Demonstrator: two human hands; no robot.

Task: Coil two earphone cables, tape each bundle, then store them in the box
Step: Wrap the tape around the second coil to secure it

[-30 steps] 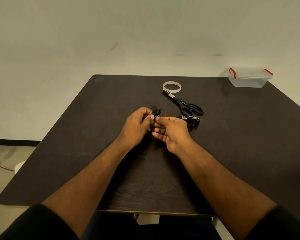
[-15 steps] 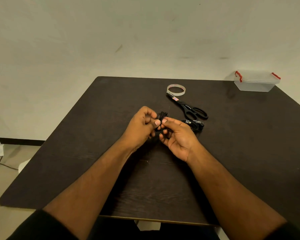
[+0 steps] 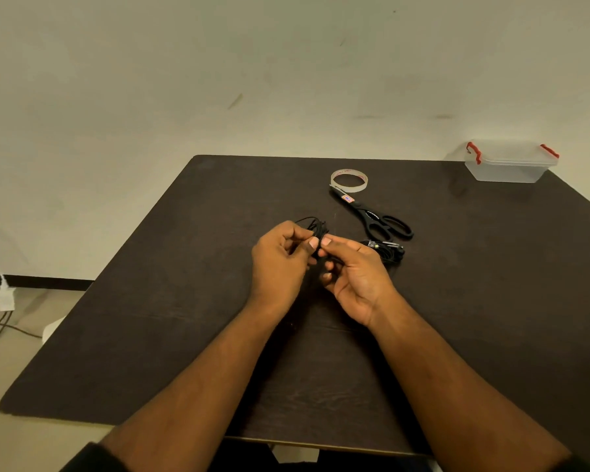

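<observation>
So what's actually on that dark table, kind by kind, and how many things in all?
Earphone cable bundles: 2, one held in the hands, one lying by the scissors
Tape roll: 1
Scissors: 1
Clear box with red clips: 1
Total: 5

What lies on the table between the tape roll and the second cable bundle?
The black scissors lie between the tape roll and the cable bundle, seen in the head view.

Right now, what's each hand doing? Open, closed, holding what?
Left hand: closed, pinching the black earphone cable bundle.
Right hand: closed, pinching the same bundle from the other side.
</observation>
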